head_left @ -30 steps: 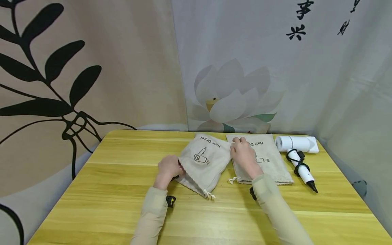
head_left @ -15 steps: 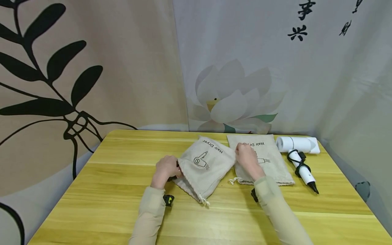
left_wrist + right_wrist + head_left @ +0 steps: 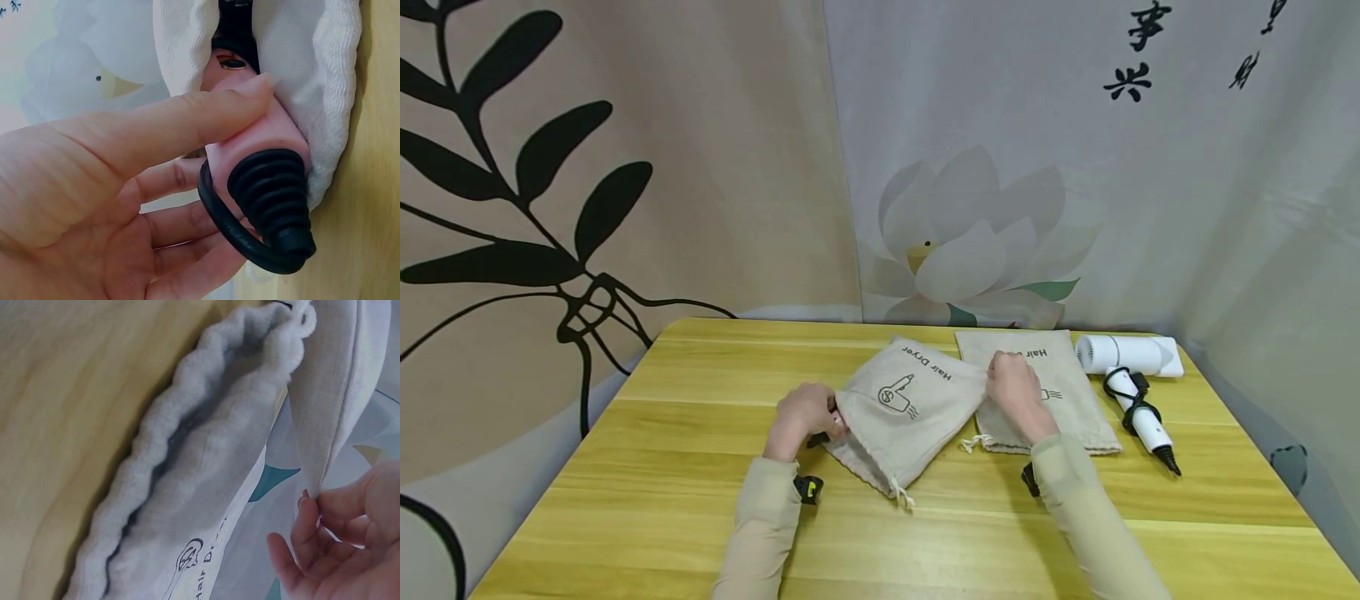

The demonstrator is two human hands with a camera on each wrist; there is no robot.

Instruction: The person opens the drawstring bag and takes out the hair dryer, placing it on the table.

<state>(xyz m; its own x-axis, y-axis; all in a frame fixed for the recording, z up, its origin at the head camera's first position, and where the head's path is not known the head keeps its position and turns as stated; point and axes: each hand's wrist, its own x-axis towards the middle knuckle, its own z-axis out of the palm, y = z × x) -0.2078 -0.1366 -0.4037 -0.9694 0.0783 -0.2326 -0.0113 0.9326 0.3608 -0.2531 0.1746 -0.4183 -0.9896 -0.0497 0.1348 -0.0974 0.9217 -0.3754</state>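
Note:
A beige drawstring bag [image 3: 917,433] printed "Hair Dryer" lies slantwise between my hands, its mouth facing the lower left. My left hand [image 3: 805,410] is at that mouth. In the left wrist view its thumb and fingers grip the handle of a pink hair dryer [image 3: 269,134], with a black ribbed cord sleeve and a loop of black cord. The rest of the dryer is hidden in the bag. At the bag's right corner my right hand [image 3: 1015,387] pinches the cloth between thumb and fingertip, as the right wrist view shows.
A second beige bag [image 3: 1078,417] with the same print lies flat under and beside my right hand. At the table's far right lies a white hair dryer [image 3: 1127,354], black cord wrapped round its handle. A printed curtain hangs behind the wooden table [image 3: 685,467].
My right hand has moved right, drawing the bag's corner with it over the second bag. The left hand has shifted slightly left, and more of the bag's front print faces up.

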